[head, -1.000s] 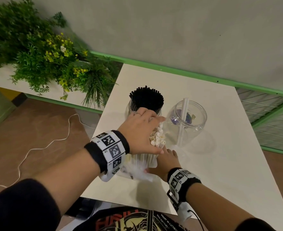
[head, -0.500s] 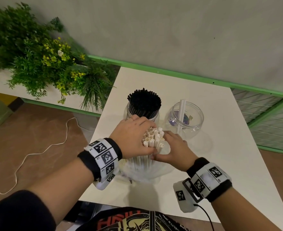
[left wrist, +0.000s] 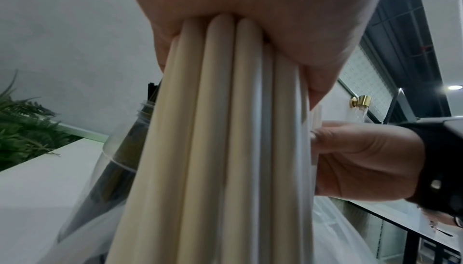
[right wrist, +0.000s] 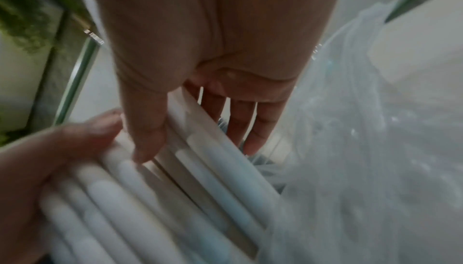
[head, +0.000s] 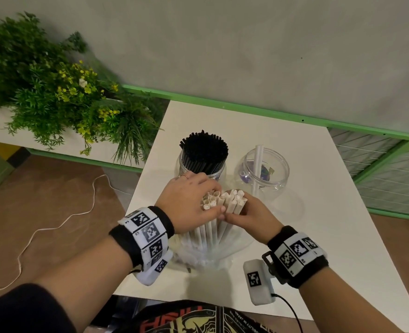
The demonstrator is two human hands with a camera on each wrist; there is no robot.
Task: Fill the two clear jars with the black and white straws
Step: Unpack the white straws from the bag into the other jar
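Both hands grip the upright white straws (head: 219, 212) at frame centre: left hand (head: 190, 203) wraps the bundle, right hand (head: 251, 216) apparently pinches several. Near-empty jar (head: 262, 175) stands upper right, nearer the right hand.

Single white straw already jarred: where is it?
Head view: the single white straw stands in the right clear jar, beside the jar of black straws, just beyond both hands.
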